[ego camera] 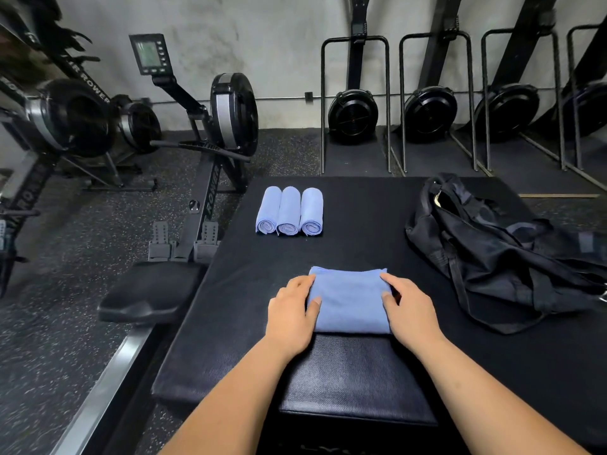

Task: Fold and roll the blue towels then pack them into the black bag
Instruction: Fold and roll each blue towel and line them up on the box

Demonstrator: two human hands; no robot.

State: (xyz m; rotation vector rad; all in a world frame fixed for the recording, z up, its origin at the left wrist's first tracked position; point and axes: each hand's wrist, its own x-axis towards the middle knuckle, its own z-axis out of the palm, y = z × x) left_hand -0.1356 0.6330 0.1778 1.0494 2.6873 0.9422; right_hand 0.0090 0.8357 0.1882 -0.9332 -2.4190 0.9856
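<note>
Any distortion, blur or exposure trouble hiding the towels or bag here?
Head view: wide-angle bending tilts the upright rowers at right; centre sharp, folded towel and three rolled towels crisp; black bag barely separates from the black mat; left edge dim and soft.

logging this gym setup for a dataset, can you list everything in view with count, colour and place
rolled towels: 3, blue, side by side, far left of the mat
folded towel: 1, blue, near middle of the mat
bag: 1, black, slumped on the mat's right side
mat: 1, black, centre
floor rowers: several, black and grey, left
upright rowers: 4, black, far wall
left hand: holds the towel's left edge
right hand: holds its right edge
</note>
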